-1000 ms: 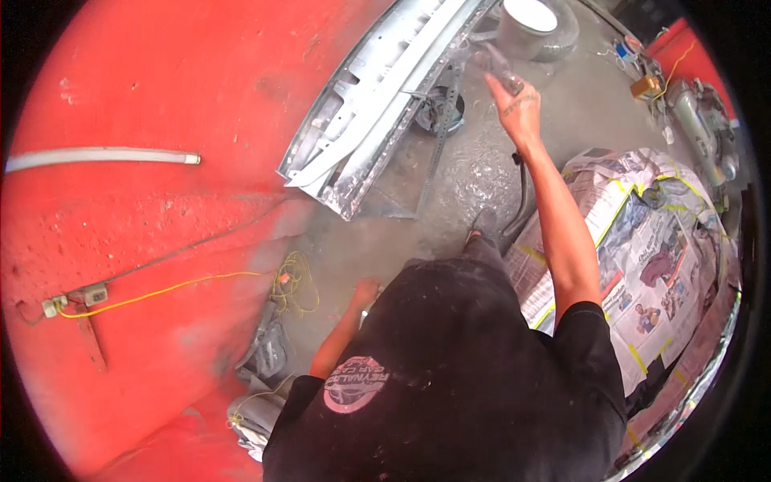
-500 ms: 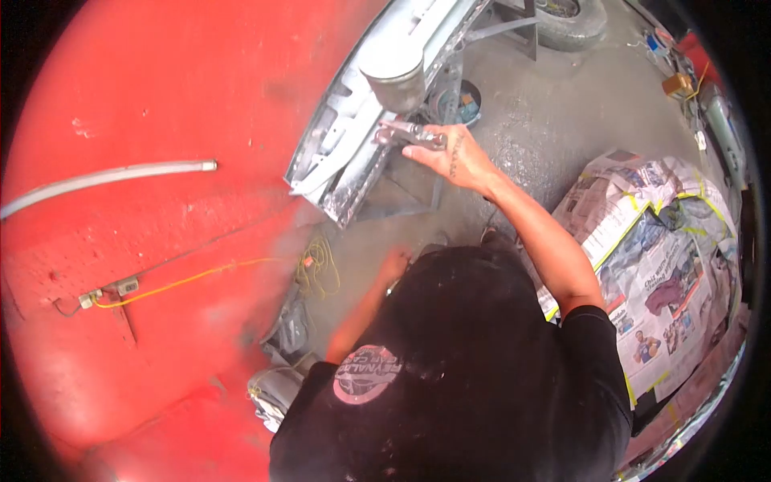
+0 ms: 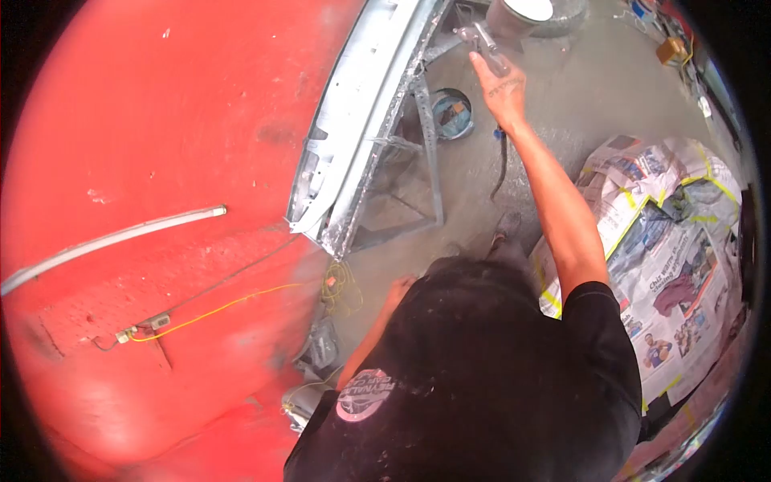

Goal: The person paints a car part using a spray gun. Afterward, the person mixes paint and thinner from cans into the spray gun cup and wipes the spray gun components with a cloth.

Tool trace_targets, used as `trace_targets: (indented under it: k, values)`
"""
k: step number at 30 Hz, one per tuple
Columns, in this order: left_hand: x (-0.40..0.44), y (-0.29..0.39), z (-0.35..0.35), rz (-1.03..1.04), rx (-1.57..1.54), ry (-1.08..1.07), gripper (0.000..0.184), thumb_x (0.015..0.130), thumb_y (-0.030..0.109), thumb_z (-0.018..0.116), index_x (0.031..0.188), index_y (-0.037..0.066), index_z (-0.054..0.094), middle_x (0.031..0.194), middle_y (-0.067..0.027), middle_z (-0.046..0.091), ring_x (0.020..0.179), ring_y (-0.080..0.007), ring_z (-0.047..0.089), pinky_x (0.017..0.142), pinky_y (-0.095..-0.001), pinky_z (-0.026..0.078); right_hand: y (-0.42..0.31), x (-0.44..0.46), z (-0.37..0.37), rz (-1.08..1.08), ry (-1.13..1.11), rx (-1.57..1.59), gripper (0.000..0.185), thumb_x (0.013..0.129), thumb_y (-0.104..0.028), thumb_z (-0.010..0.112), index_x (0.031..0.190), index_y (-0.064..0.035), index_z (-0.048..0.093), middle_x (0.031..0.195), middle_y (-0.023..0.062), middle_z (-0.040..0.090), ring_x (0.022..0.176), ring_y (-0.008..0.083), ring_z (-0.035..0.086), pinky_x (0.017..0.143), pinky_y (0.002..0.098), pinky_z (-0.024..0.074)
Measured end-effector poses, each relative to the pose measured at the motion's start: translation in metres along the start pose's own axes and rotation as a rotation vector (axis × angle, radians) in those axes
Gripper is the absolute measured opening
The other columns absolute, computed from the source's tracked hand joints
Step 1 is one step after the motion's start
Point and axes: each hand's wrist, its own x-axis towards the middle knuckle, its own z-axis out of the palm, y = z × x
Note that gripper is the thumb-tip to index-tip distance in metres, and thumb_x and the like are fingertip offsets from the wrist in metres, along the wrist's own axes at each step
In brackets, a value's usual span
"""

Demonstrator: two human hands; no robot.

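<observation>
My right hand [image 3: 504,90] is wrapped round the handle of a spray gun [image 3: 487,44], its paint cup [image 3: 518,14] on top with a whitish lid. The gun is near the top of the view, to the right of a long pale-coated metal panel [image 3: 353,120], and apart from it. That panel rests slanted on a metal stand [image 3: 430,153]. Low beside my body, my left hand [image 3: 401,285] shows only in part, and its fingers are too small and blurred to read.
A red wall [image 3: 161,120] with a tube light [image 3: 112,245] and a yellow cord [image 3: 217,305] stands at left. Newspaper-masked bodywork [image 3: 666,265] bulges at right. A round tub [image 3: 452,114] sits on the floor behind the stand. A dark hose [image 3: 503,165] hangs below my right wrist.
My right hand has carried the spray gun up and to the right, from over the panel to beside it. The whole view has shifted slightly.
</observation>
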Motion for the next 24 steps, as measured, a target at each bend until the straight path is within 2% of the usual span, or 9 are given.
trace_targets:
  k: [3, 8, 11, 12, 14, 16, 17, 18, 24]
  values:
    - [0.004, 0.002, -0.005, -0.003, 0.097, -0.061, 0.030, 0.104, 0.024, 0.056, 0.105, -0.005, 0.066, 0.109, -0.0196, 0.072, 0.097, -0.0316, 0.065, 0.092, -0.0407, 0.050, 0.063, -0.031, 0.031, 0.073, 0.038, 0.122, 0.064, 0.087, -0.051, 0.081, 0.106, 0.0101, 0.073, 0.085, 0.0173, 0.075, 0.079, 0.0266, 0.070, 0.078, 0.0381, 0.0548]
    - [0.008, 0.074, -0.014, -0.065, 0.324, -0.086, 0.036, 0.106, 0.027, 0.055, 0.119, -0.003, 0.070, 0.126, -0.0201, 0.072, 0.108, -0.0295, 0.067, 0.099, -0.0386, 0.050, 0.060, -0.102, 0.032, 0.171, -0.297, 0.089, 0.065, 0.087, -0.050, 0.081, 0.106, 0.0123, 0.072, 0.084, 0.0161, 0.075, 0.079, 0.0272, 0.070, 0.077, 0.0382, 0.0547]
    - [0.019, 0.069, -0.011, -0.059, 0.160, -0.102, 0.039, 0.108, 0.029, 0.054, 0.127, -0.002, 0.069, 0.120, -0.0177, 0.074, 0.109, -0.0246, 0.067, 0.098, -0.0375, 0.050, 0.040, -0.087, 0.011, 0.214, -0.547, 0.172, 0.051, 0.090, -0.044, 0.080, 0.111, 0.0019, 0.076, 0.091, 0.0086, 0.077, 0.083, 0.0135, 0.066, 0.079, 0.0348, 0.0544]
    - [0.025, 0.060, -0.012, -0.069, 0.139, -0.124, 0.039, 0.109, 0.029, 0.053, 0.127, -0.002, 0.069, 0.119, -0.0166, 0.074, 0.108, -0.0232, 0.067, 0.097, -0.0369, 0.051, 0.039, -0.079, 0.009, 0.232, -0.494, 0.193, 0.052, 0.089, -0.045, 0.081, 0.110, 0.0022, 0.076, 0.089, 0.0089, 0.076, 0.083, 0.0138, 0.065, 0.080, 0.0346, 0.0541]
    - [0.034, 0.044, -0.015, -0.081, 0.092, -0.164, 0.039, 0.110, 0.028, 0.052, 0.128, -0.002, 0.069, 0.115, -0.0145, 0.075, 0.106, -0.0204, 0.067, 0.095, -0.0357, 0.051, 0.067, -0.049, 0.012, 0.182, -0.340, 0.112, 0.063, 0.089, -0.051, 0.078, 0.119, 0.0039, 0.073, 0.096, 0.0211, 0.075, 0.094, 0.0296, 0.070, 0.089, 0.0401, 0.0547]
    - [0.027, 0.074, -0.007, -0.137, 0.126, -0.141, 0.038, 0.110, 0.027, 0.053, 0.130, -0.003, 0.068, 0.112, -0.0123, 0.075, 0.104, -0.0195, 0.067, 0.094, -0.0344, 0.051, 0.071, -0.006, 0.004, 0.287, -0.338, 0.199, 0.072, 0.089, -0.058, 0.076, 0.125, 0.0039, 0.072, 0.117, 0.0306, 0.070, 0.112, 0.0400, 0.068, 0.101, 0.0441, 0.0516]
    - [0.022, 0.086, -0.004, -0.169, 0.142, -0.129, 0.038, 0.110, 0.026, 0.053, 0.130, -0.003, 0.067, 0.110, -0.0112, 0.075, 0.103, -0.0190, 0.067, 0.093, -0.0338, 0.051, 0.057, 0.010, -0.005, 0.171, -0.156, 0.061, 0.082, 0.085, -0.064, 0.076, 0.127, 0.0064, 0.070, 0.129, 0.0331, 0.066, 0.121, 0.0435, 0.063, 0.105, 0.0453, 0.0490]
    - [0.020, 0.083, -0.004, -0.175, 0.123, -0.127, 0.038, 0.110, 0.026, 0.053, 0.130, -0.004, 0.067, 0.110, -0.0110, 0.075, 0.102, -0.0188, 0.067, 0.094, -0.0340, 0.052, 0.089, 0.037, 0.009, 0.045, -0.116, -0.015, 0.080, 0.086, -0.063, 0.075, 0.124, 0.0066, 0.071, 0.120, 0.0321, 0.070, 0.115, 0.0444, 0.066, 0.102, 0.0454, 0.0508]
    - [0.019, 0.088, -0.006, -0.138, 0.105, -0.121, 0.040, 0.110, 0.027, 0.054, 0.132, -0.006, 0.064, 0.112, -0.0112, 0.073, 0.101, -0.0183, 0.067, 0.093, -0.0347, 0.052, 0.063, 0.115, -0.008, 0.060, 0.143, 0.090, 0.073, 0.088, -0.060, 0.075, 0.122, 0.0058, 0.072, 0.105, 0.0296, 0.074, 0.102, 0.0433, 0.071, 0.095, 0.0442, 0.0547]
